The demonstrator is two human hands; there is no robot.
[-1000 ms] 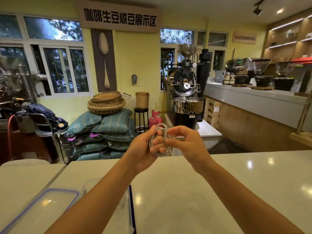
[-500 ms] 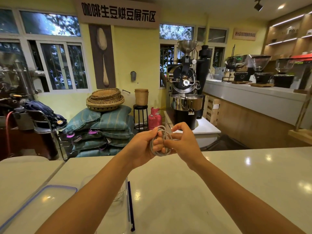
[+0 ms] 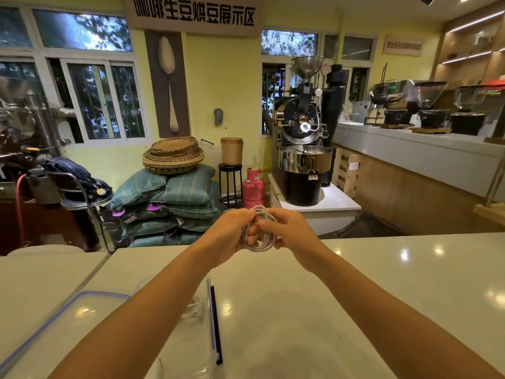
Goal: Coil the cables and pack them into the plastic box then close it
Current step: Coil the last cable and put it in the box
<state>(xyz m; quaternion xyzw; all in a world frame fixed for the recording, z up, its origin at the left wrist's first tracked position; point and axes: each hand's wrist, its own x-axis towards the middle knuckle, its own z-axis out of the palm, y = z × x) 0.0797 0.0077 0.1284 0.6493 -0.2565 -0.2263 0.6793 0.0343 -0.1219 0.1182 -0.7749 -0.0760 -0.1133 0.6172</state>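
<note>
Partly hidden, the cable coil (image 3: 256,248) is gripped by left hand (image 3: 231,231) and right hand (image 3: 294,230).

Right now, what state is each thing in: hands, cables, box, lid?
left hand: grips the grey cable
right hand: pinches the same cable
grey cable: coiled, held above the counter
plastic box: open
white cable: lying inside the box
lid: off, flat on the counter beside the box

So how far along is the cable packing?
One white cable already seems to lie in the open plastic box. In hand: the left hand and right hand grip a coiled grey cable above the counter. Left: put it in the box, then fit the lid, lying beside it.
</note>
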